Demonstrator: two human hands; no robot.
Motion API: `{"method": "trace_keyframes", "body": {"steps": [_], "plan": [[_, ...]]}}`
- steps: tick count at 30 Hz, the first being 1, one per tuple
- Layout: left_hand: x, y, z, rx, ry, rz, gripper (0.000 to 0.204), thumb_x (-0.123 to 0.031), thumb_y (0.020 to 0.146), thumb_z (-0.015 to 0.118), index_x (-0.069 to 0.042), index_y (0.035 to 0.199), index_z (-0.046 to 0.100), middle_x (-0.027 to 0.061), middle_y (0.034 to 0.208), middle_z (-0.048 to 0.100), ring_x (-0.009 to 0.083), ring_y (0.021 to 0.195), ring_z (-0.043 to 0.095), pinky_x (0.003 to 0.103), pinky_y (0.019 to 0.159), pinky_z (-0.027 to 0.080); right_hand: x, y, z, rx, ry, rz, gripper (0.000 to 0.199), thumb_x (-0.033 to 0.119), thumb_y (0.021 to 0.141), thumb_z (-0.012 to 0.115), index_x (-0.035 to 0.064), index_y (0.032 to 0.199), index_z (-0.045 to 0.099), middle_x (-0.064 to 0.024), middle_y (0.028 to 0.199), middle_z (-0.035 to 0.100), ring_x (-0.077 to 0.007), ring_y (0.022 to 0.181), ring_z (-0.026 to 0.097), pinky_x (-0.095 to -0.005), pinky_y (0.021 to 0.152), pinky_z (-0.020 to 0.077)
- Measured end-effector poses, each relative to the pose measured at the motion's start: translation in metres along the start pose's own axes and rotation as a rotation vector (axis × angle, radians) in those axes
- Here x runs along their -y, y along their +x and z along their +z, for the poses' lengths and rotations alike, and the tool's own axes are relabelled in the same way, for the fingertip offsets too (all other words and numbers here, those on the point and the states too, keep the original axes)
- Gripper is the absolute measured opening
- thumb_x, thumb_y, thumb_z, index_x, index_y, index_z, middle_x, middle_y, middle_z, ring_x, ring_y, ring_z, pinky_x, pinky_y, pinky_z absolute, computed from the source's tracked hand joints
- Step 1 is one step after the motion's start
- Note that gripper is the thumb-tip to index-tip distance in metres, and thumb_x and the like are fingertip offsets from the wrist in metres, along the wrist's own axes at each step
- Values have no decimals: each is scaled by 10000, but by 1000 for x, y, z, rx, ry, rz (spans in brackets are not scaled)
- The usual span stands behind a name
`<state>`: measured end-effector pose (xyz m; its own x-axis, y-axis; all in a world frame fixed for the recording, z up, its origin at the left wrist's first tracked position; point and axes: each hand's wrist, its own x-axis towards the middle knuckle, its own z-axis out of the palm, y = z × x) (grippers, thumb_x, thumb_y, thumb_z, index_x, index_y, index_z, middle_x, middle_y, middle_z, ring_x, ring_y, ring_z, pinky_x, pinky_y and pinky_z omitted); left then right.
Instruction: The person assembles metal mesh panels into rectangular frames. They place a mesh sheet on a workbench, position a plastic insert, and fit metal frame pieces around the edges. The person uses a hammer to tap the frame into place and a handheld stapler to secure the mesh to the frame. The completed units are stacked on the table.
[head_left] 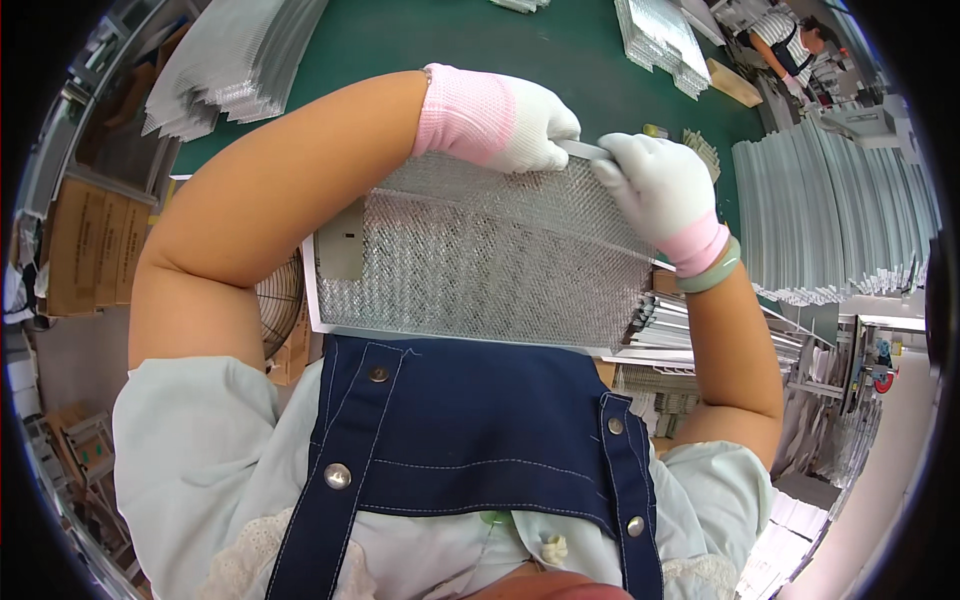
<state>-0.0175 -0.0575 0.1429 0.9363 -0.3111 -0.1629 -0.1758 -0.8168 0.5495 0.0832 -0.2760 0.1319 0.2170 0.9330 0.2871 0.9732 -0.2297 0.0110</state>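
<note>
A silvery mesh panel (480,265) with thin pale edging lies in front of my body, its near edge by the dark blue apron (470,420). Over its far side, my left hand (530,128), in a white glove with a pink cuff, is closed with its fingertips on a short, flat, pale grey strip (584,150). My right hand (657,188), gloved alike, pinches the strip's other end. Its fingers hide part of the strip. At the panel's left end sits a flat grey plate (342,242) with a small dark slot.
The green table (450,40) carries stacked mesh sheets (240,60) at the far left and panels (662,42) at the far right. Many pale strips (830,210) stand bundled on the right. A fan (280,300) is left of the panel. Another person (785,45) works at the far right.
</note>
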Motion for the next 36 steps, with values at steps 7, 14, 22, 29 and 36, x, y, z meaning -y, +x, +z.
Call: {"method": "trace_keyframes", "body": {"steps": [7, 14, 22, 29, 36], "plan": [[-8, -1, 1, 74, -58, -30, 343, -304, 987, 540, -13, 1135, 648, 142, 922, 671, 261, 886, 646, 377, 830, 498, -5, 1, -31, 441, 585, 404, 238, 230, 990, 585, 5, 1055, 631, -104, 798, 615, -191, 762, 594, -328, 742, 490], [-2, -2, -1, 43, -59, 15, 366, -320, 988, 533, -4, 1134, 644, 136, 921, 668, 255, 888, 643, 377, 834, 496, -2, -10, -24, 199, 217, 148, 247, 247, 983, 577, 16, 1042, 644, -164, 835, 657, -283, 799, 657, -349, 740, 509], [-4, -1, 6, 55, -46, 21, 340, -285, 988, 535, -2, 1143, 642, 145, 946, 682, 260, 913, 660, 382, 843, 506, -8, -6, -35, 431, 676, 399, 266, 249, 980, 598, -8, 1029, 647, -167, 840, 650, -261, 787, 647, -333, 740, 508], [-5, -2, 7, 47, -56, 12, 315, -273, 989, 551, -9, 1134, 644, 142, 905, 676, 279, 881, 658, 386, 837, 510, -7, -13, -38, 425, 477, 338, 289, 276, 984, 590, -7, 1018, 634, -172, 819, 640, -282, 768, 643, -366, 727, 505], [-6, -3, 13, 17, 10, 63, 358, -342, 1021, 494, -21, 1060, 646, 149, 871, 657, 281, 865, 650, 398, 819, 504, -5, -35, -18, 196, 223, 102, 298, 315, 983, 557, 22, 979, 612, -199, 783, 599, -392, 770, 615, -428, 712, 496]]}}
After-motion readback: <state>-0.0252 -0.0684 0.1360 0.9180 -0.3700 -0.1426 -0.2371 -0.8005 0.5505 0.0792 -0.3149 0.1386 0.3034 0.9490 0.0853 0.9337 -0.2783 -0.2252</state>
